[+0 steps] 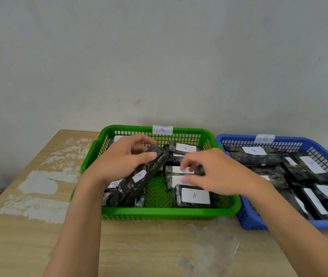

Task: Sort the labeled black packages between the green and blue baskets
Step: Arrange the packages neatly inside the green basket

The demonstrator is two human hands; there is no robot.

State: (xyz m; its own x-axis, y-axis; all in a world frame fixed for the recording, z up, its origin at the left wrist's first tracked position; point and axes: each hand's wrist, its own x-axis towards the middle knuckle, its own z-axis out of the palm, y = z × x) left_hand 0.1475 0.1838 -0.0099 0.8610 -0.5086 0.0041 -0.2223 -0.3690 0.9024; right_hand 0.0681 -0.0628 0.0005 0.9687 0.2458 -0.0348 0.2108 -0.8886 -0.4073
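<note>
The green basket [159, 213], tagged A, holds several black packages with white A labels. My left hand [123, 158] grips a long black package [139, 179] marked A, tilted up on edge over the basket's left half. My right hand [209, 172] hovers over the A packages in the basket's right half, fingers curled and touching a label, holding nothing that I can make out. One flat package [194, 195] labelled A lies at the front right of the green basket. The blue basket [251, 222], tagged B, sits to the right, filled with several B-labelled packages [255, 156].
Both baskets stand side by side on a wooden table [149, 246] with white scuffed patches [39, 184] on its left part. A pale wall [159, 56] rises right behind the baskets. The table's left edge runs diagonally at far left.
</note>
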